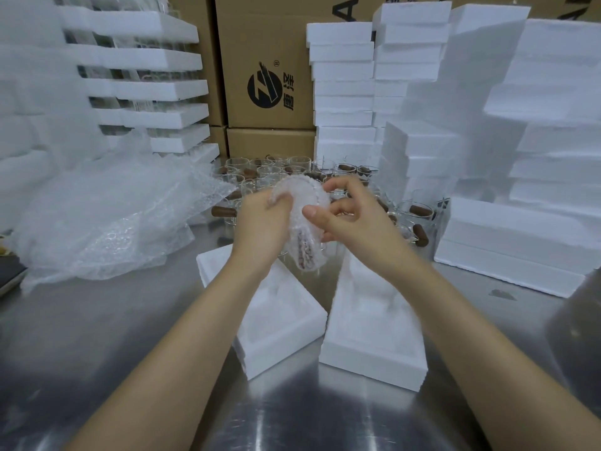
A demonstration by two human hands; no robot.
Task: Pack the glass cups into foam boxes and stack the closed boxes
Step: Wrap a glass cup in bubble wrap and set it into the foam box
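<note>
The clear glass cup in translucent bubble wrap (304, 222), its brown handle showing dimly through the lower folds, hangs in mid-air between the two hands. The left hand (260, 219) has its fingers curled over the wrap's upper edge and grips it. The right hand (344, 213) pinches the bundle, thumb on the near face and fingers bent behind. Both grips seem to fall on slippery film rather than glass, so the cup could slide out downward if the wrap loosens. Under the left forearm lies a white moulded foam box half (279, 353), open, and under the right forearm a second white foam box half (370, 362), both on the shiny steel table (97, 336). A dropped cup might strike a foam rim or the metal and crack. Just beyond the fingers stands a crowd of bare glass cups with brown handles (260, 170), and a forward swing of either hand could knock them together. Loose wrap ends could also stop the box closing flush.
</note>
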